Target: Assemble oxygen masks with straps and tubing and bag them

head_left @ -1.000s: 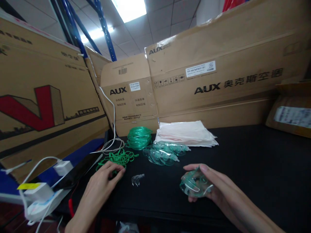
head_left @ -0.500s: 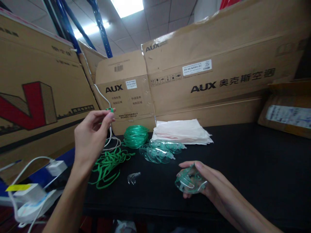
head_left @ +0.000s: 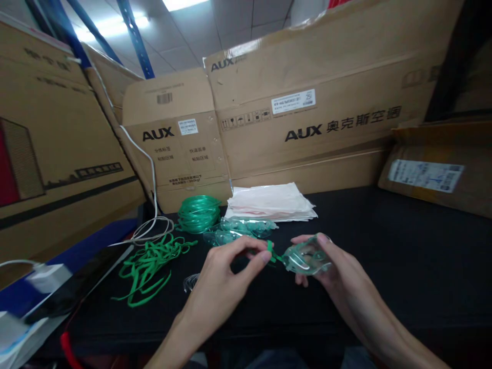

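Observation:
Between the thumb and fingers of my left hand (head_left: 226, 277) is pinched a green elastic strap (head_left: 270, 251). Its end reaches toward the side of a clear green oxygen mask (head_left: 305, 258), seemingly meeting its edge; whether it is threaded through I cannot tell. My right hand (head_left: 340, 261) is closed around that mask, thumb on top and fingers underneath. More clear masks (head_left: 249, 225) lie behind my left hand, partly covered by it. A tangle of green straps (head_left: 148, 266) rests to the left, and thin metal strips (head_left: 190, 282) show beside my left wrist.
Coiled green tubing (head_left: 199, 212) sits at the back, beside a stack of white bags or sheets (head_left: 271, 202). Cardboard boxes (head_left: 326, 102) wall the black table (head_left: 403, 277) behind. On the left are a white cable (head_left: 154, 179) and a white plug (head_left: 49, 278).
My left hand has come down and right, bringing the green strap to the mask. My right hand still holds the mask, slightly higher. The camera view has shifted to the right.

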A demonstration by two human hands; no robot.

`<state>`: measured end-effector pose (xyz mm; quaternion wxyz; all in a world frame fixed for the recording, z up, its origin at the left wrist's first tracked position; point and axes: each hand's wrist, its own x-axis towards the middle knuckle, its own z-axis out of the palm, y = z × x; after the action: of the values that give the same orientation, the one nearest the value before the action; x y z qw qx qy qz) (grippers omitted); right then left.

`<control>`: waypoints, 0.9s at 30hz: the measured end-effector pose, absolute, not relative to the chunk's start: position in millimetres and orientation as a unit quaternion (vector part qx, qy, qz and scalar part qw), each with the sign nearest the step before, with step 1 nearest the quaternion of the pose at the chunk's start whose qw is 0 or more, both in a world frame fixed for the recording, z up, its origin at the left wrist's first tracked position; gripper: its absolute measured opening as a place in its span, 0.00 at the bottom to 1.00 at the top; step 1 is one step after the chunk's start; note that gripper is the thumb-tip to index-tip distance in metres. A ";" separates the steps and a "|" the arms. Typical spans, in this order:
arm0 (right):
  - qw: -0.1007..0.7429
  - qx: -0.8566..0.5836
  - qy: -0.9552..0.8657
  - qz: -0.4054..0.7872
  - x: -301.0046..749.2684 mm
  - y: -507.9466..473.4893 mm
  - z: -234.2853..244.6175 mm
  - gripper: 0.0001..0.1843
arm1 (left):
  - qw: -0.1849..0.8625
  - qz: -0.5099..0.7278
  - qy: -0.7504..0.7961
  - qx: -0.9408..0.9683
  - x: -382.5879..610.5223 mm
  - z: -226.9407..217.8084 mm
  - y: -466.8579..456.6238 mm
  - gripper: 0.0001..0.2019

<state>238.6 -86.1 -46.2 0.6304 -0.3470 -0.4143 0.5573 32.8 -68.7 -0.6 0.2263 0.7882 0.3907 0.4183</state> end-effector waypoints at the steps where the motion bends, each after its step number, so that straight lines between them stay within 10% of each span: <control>1: 0.636 -0.351 -0.405 0.555 239.6 -86.0 -45.3 0.26 | 0.259 0.409 0.394 0.781 33.5 -10.3 -68.0 0.06; 12: 0.668 -0.353 -0.343 0.558 246.0 -81.6 -43.8 0.25 | 0.445 0.394 0.441 0.673 23.6 -36.4 -59.4 0.13; 27: 0.733 -0.366 -0.280 0.500 261.5 -76.6 -44.6 0.18 | 0.036 0.250 0.373 0.893 78.0 -20.5 -68.9 0.10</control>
<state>261.5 -76.6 -44.6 0.7327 -0.3663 -0.2804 0.5004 78.0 -68.9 -20.5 0.0355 0.8926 0.3733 0.2505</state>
